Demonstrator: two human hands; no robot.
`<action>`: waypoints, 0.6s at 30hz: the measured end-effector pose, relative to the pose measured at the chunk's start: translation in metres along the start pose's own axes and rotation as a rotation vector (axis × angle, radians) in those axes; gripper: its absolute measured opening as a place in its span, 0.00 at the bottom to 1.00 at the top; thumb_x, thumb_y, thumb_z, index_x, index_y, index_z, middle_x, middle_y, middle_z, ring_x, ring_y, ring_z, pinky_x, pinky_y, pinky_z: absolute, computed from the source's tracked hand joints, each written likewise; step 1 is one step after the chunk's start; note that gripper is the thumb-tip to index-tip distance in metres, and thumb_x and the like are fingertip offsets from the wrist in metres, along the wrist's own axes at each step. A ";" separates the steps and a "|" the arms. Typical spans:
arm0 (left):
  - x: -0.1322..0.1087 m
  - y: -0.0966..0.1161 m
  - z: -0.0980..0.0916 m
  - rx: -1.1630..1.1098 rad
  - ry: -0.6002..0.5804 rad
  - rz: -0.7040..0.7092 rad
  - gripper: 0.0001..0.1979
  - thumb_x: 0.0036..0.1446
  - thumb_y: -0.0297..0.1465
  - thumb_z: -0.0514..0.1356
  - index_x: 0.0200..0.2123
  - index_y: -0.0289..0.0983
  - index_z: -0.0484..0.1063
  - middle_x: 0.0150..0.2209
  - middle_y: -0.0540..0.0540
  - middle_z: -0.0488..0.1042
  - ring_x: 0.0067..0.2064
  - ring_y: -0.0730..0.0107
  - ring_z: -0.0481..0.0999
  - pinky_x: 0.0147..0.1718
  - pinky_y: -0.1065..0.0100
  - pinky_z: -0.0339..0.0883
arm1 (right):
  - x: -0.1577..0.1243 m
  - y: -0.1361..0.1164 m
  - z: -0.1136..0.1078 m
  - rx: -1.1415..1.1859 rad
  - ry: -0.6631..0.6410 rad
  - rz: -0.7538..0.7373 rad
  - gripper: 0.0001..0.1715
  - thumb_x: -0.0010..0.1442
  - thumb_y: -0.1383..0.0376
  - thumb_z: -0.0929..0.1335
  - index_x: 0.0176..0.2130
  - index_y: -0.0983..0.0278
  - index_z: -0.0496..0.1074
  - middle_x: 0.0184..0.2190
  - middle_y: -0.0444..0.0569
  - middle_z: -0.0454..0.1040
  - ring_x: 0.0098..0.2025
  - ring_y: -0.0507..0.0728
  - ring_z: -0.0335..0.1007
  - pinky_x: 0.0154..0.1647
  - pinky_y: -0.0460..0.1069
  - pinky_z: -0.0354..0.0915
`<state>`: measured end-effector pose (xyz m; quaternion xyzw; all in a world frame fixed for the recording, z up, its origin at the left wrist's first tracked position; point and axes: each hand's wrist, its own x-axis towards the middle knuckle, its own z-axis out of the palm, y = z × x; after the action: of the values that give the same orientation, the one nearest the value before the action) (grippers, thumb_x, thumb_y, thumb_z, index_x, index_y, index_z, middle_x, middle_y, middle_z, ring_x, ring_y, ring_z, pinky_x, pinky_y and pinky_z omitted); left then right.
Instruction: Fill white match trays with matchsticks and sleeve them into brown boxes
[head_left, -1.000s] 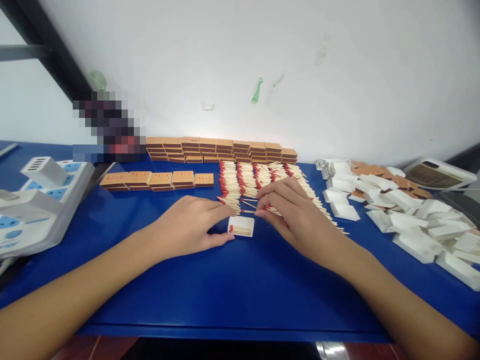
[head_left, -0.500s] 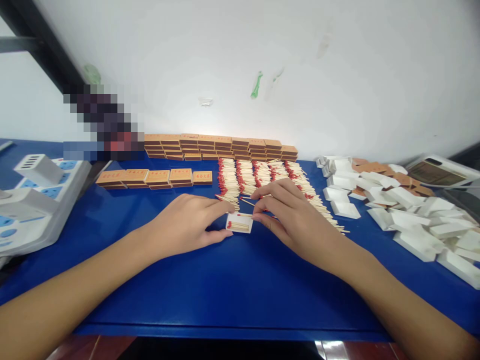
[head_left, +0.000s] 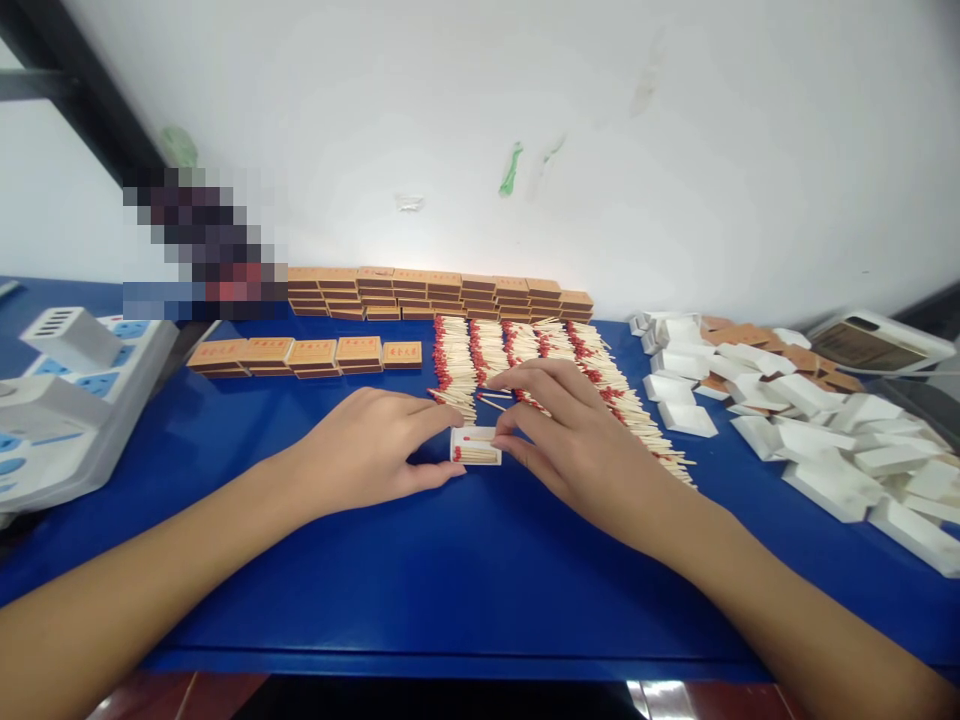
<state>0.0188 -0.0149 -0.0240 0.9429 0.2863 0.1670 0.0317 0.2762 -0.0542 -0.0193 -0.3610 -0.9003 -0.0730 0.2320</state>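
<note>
My left hand (head_left: pixel 382 440) grips the left end of a small white matchbox tray (head_left: pixel 480 462) between thumb and fingers. Several red-tipped matches (head_left: pixel 478 454) lie side by side along the tray's near side. At the tray's right end my right hand (head_left: pixel 566 425) pinches a single match (head_left: pixel 474 436) by its plain end, its red head pointing left over the tray. Just behind both hands, loose matches (head_left: pixel 491 350) are spread in several rows, most heads to the left. One match (head_left: pixel 491 402) lies apart beneath my right fingers.
Closed matchboxes (head_left: pixel 427 290) are stacked along the wall, with a shorter row (head_left: pixel 315 355) in front at left. White empty trays (head_left: pixel 795 410) and brown sleeves (head_left: pixel 742 336) heap up at right. A power strip (head_left: pixel 97 420) with plugs stands at left on the blue table (head_left: pixel 420 600).
My right hand has shifted slightly left, bringing the pinched match from above the tray's edge down into the tray. My left hand keeps its hold on the tray.
</note>
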 end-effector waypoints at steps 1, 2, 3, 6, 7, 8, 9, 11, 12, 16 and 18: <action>0.000 0.000 0.000 0.002 0.004 0.003 0.14 0.65 0.39 0.67 0.50 0.38 0.78 0.31 0.52 0.80 0.29 0.70 0.79 0.29 0.69 0.63 | 0.000 0.000 0.001 -0.006 -0.004 0.001 0.05 0.72 0.69 0.68 0.41 0.63 0.74 0.56 0.61 0.75 0.61 0.69 0.66 0.60 0.67 0.70; 0.000 0.000 0.000 0.004 0.006 0.004 0.14 0.65 0.38 0.66 0.51 0.38 0.78 0.31 0.52 0.80 0.29 0.70 0.79 0.30 0.68 0.64 | 0.000 -0.001 0.001 -0.012 -0.010 0.004 0.05 0.72 0.68 0.68 0.41 0.63 0.75 0.56 0.61 0.75 0.62 0.69 0.66 0.60 0.67 0.70; 0.000 0.000 0.000 0.006 0.004 0.004 0.14 0.66 0.38 0.66 0.51 0.38 0.78 0.31 0.52 0.80 0.29 0.70 0.79 0.30 0.68 0.64 | 0.000 -0.001 0.001 -0.018 -0.014 0.008 0.06 0.72 0.68 0.68 0.41 0.62 0.75 0.56 0.61 0.75 0.62 0.69 0.66 0.61 0.67 0.70; 0.000 0.000 0.000 0.009 -0.011 -0.002 0.15 0.66 0.39 0.66 0.51 0.38 0.79 0.31 0.52 0.80 0.29 0.70 0.79 0.30 0.68 0.64 | 0.000 -0.002 0.002 -0.044 -0.024 0.006 0.07 0.73 0.69 0.67 0.41 0.63 0.75 0.58 0.62 0.75 0.64 0.70 0.66 0.61 0.68 0.70; 0.000 -0.001 0.001 0.008 -0.014 -0.004 0.15 0.67 0.40 0.65 0.51 0.38 0.79 0.31 0.52 0.80 0.30 0.70 0.79 0.30 0.68 0.64 | 0.000 -0.003 0.003 -0.056 -0.026 0.000 0.07 0.73 0.69 0.67 0.41 0.63 0.75 0.58 0.63 0.75 0.64 0.70 0.65 0.61 0.69 0.69; 0.000 -0.001 0.001 0.008 -0.015 -0.005 0.15 0.67 0.41 0.65 0.51 0.38 0.79 0.31 0.52 0.80 0.30 0.69 0.79 0.30 0.68 0.65 | 0.000 -0.004 0.004 -0.069 -0.029 -0.010 0.08 0.73 0.69 0.66 0.41 0.64 0.76 0.59 0.63 0.75 0.65 0.70 0.65 0.62 0.70 0.69; 0.000 -0.001 0.002 0.008 -0.014 -0.004 0.15 0.67 0.41 0.65 0.51 0.38 0.79 0.31 0.52 0.80 0.30 0.69 0.79 0.30 0.68 0.65 | 0.000 -0.004 0.004 -0.081 -0.031 -0.022 0.09 0.73 0.69 0.66 0.41 0.64 0.76 0.59 0.64 0.75 0.65 0.70 0.65 0.62 0.70 0.69; -0.001 -0.002 0.003 0.012 -0.014 0.002 0.16 0.67 0.42 0.65 0.50 0.38 0.79 0.32 0.51 0.80 0.30 0.69 0.79 0.30 0.67 0.64 | 0.000 -0.005 0.006 -0.102 -0.034 -0.045 0.09 0.74 0.69 0.66 0.42 0.65 0.76 0.60 0.64 0.75 0.66 0.70 0.65 0.63 0.69 0.70; -0.001 -0.002 0.003 0.015 -0.018 0.006 0.15 0.66 0.41 0.66 0.49 0.38 0.79 0.32 0.51 0.80 0.30 0.69 0.79 0.30 0.67 0.64 | 0.000 -0.005 0.007 -0.107 -0.032 -0.053 0.09 0.74 0.69 0.66 0.42 0.65 0.77 0.60 0.63 0.76 0.66 0.70 0.65 0.63 0.68 0.70; -0.001 -0.002 0.004 0.012 -0.041 0.027 0.15 0.67 0.40 0.66 0.50 0.37 0.78 0.33 0.52 0.81 0.30 0.69 0.79 0.29 0.66 0.62 | 0.000 -0.005 0.008 -0.113 -0.030 -0.062 0.09 0.73 0.69 0.66 0.41 0.66 0.77 0.59 0.63 0.76 0.65 0.70 0.66 0.63 0.67 0.71; 0.000 -0.002 0.003 0.010 -0.039 0.036 0.15 0.67 0.40 0.66 0.51 0.37 0.78 0.34 0.52 0.81 0.30 0.69 0.79 0.29 0.66 0.62 | 0.000 -0.006 0.008 -0.117 -0.029 -0.064 0.09 0.73 0.69 0.66 0.41 0.67 0.77 0.59 0.64 0.76 0.65 0.71 0.66 0.63 0.68 0.71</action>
<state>0.0188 -0.0133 -0.0276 0.9512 0.2694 0.1478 0.0297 0.2691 -0.0556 -0.0259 -0.3461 -0.9087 -0.1277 0.1952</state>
